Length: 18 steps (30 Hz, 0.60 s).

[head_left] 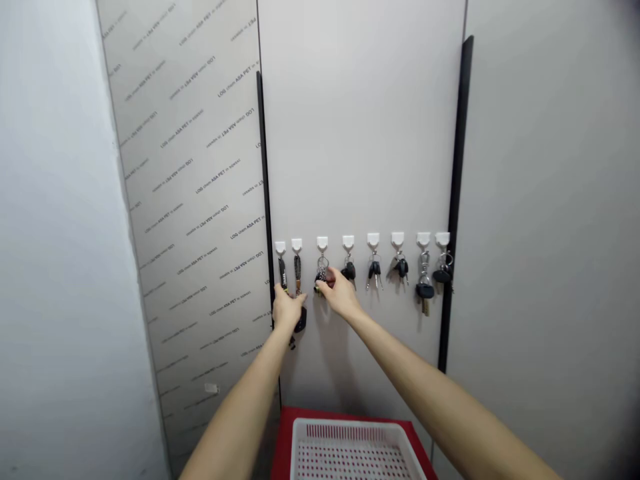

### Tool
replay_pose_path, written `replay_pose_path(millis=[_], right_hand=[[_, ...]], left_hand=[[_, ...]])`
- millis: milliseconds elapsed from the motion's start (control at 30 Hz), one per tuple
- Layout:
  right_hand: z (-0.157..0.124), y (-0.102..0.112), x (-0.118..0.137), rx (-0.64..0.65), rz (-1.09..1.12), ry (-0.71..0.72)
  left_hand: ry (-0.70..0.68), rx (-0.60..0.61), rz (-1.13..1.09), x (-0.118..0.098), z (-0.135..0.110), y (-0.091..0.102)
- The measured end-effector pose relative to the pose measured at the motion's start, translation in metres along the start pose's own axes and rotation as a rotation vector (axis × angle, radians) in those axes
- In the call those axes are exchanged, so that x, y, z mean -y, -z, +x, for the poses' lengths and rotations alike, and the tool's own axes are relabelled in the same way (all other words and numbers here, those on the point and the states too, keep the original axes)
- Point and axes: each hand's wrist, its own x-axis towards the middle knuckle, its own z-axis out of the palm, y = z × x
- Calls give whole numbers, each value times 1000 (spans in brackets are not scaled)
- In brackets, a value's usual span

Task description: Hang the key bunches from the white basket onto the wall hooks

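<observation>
A row of white hooks holds several bunches of keys against a pale panel. My right hand [342,294] pinches the key bunch [320,276] that hangs by a metal ring from the third hook [323,243]; its lower part is partly covered by my fingers. My left hand [287,308] is at the first two hooks, thumb and forefinger spread apart. Between them runs a black strap [283,272] from the first hook. Beside the thumb hangs a braided strap [298,269] with a black key fob [301,320]. The left hand's other fingers are hidden.
More key bunches hang to the right, among them black-headed keys [375,269] and a large set on a clip [425,291]. Below is a white perforated basket [350,422] on a red surface [284,437]. Black vertical strips [457,167] edge the panel.
</observation>
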Motion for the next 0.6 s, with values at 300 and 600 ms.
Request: replay_pose_path(millis=[300,600], right_hand=[[29,14,18,-63,65,45],[45,32,45,498,-200,89]], left_hand=[[11,22,-808,-39,19,37],[-100,329,-823,-69,-4,49]])
